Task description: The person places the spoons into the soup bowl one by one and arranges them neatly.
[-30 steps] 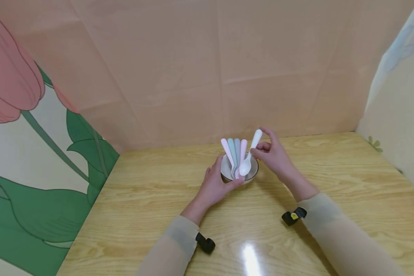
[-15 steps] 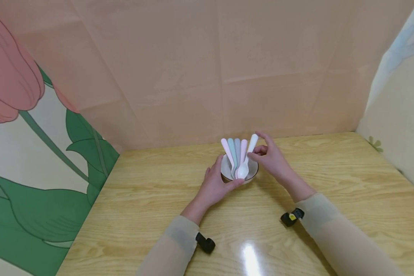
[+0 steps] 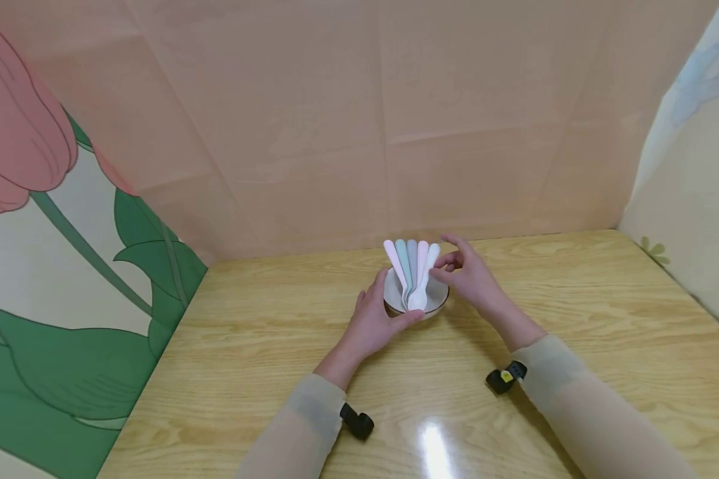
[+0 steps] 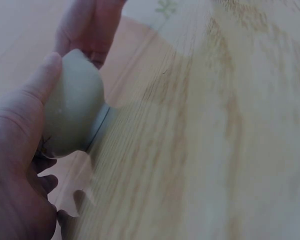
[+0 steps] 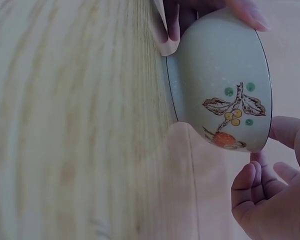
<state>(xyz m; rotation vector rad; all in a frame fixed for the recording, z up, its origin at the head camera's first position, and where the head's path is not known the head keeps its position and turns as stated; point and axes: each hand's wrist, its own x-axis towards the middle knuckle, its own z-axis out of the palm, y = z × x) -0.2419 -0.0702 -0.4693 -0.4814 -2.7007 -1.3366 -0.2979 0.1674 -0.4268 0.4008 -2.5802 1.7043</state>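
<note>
A white bowl (image 3: 439, 291) with a dark rim stands on the table, several spoons leaning in it. Their handles fan out at the back: a pink spoon (image 3: 393, 258), a green spoon (image 3: 402, 251), a grey spoon (image 3: 412, 251), another pink spoon (image 3: 422, 250) and, rightmost, a white spoon (image 3: 418, 297) lying over the others. My left hand (image 3: 367, 324) grips the bowl from the left, thumb along the near rim. Beside the white spoon's handle is my right hand (image 3: 472, 278), fingers loosely spread, thumb tip close to the handle. The right wrist view shows a painted fruit branch (image 5: 234, 114) on the bowl's side.
The wooden table (image 3: 245, 346) reaches back to a peach-coloured cloth (image 3: 299, 153). A tulip-patterned cloth (image 3: 96, 266) hangs on the left, a pale one (image 3: 701, 219) on the right. Small black wrist cameras (image 3: 359, 426) are strapped to both sleeves.
The white spoon has gone down into the bowl beside the other spoons, and my right hand has let go of its handle. The left hand has kept its grip on the bowl.
</note>
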